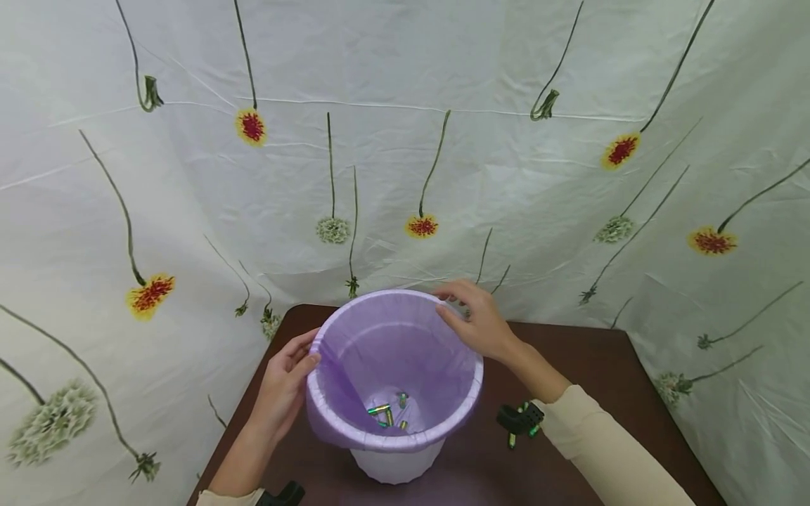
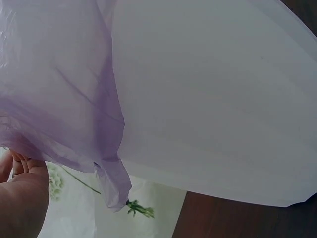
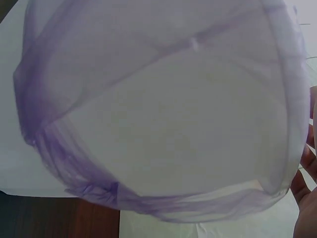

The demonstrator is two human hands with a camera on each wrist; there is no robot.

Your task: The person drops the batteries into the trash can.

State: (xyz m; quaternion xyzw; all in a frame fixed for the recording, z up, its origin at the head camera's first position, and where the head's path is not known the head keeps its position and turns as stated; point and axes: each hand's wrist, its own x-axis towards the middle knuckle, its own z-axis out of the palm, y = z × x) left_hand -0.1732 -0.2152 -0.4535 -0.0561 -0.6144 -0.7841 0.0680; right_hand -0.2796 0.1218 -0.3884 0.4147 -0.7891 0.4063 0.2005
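Observation:
A white trash can (image 1: pixel 395 464) stands on the table, lined with a thin purple trash bag (image 1: pixel 405 337) that is folded over the rim. My left hand (image 1: pixel 281 386) holds the rim at the left, thumb on top and fingers outside. At the far right of the rim my right hand (image 1: pixel 477 320) grips the bag-covered edge, its thumb on the inner side. Several green and gold batteries (image 1: pixel 380 409) lie at the bottom inside the bag. In the left wrist view, the loose edge of the bag (image 2: pixel 106 99) hangs down the can's outer wall (image 2: pixel 213 109).
More batteries (image 1: pixel 511 440) lie on the dark brown table (image 1: pixel 569 365) at the right, partly behind the right wrist's black camera mount (image 1: pixel 520 419). A white cloth (image 1: pixel 380 63) with printed flowers surrounds the table at the back and sides.

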